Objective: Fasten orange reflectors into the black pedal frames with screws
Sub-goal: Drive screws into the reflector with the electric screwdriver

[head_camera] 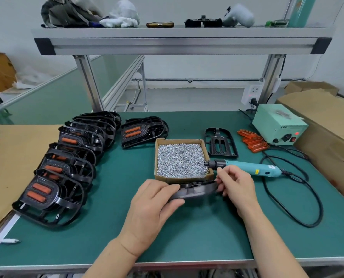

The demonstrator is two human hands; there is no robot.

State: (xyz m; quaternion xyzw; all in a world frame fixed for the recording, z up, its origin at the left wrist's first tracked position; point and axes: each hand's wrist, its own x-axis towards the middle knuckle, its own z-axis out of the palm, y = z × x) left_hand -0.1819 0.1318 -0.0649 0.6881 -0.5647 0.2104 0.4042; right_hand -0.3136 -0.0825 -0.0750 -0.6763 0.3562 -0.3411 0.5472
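While the left hand (153, 199) and right hand (237, 187) grip it, the pedal frame (197, 191) runs left-right.

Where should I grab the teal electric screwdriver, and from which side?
Take the screwdriver round its teal barrel, mid-length, coming from above with the right hand, which now holds the pedal frame. It lies nearly flat, bit end propped on the screw box, cord trailing from the right end.
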